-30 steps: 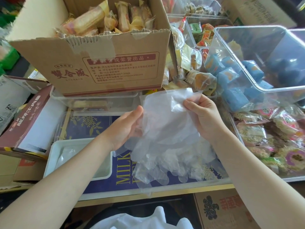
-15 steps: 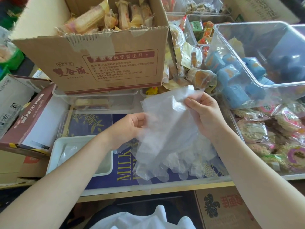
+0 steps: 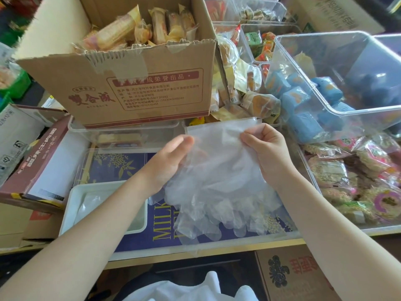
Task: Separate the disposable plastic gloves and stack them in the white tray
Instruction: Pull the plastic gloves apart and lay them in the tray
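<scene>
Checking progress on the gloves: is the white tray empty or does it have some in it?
Not empty: the white tray holds at least one flat clear glove.

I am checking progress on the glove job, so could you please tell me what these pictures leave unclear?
- Head view: number of gloves in the held bunch; the clear layers overlap.
- Head view: left hand fingers are motion-blurred, so its grip is uncertain.
- Head view: count of gloves in the white tray; the left forearm covers part.
</scene>
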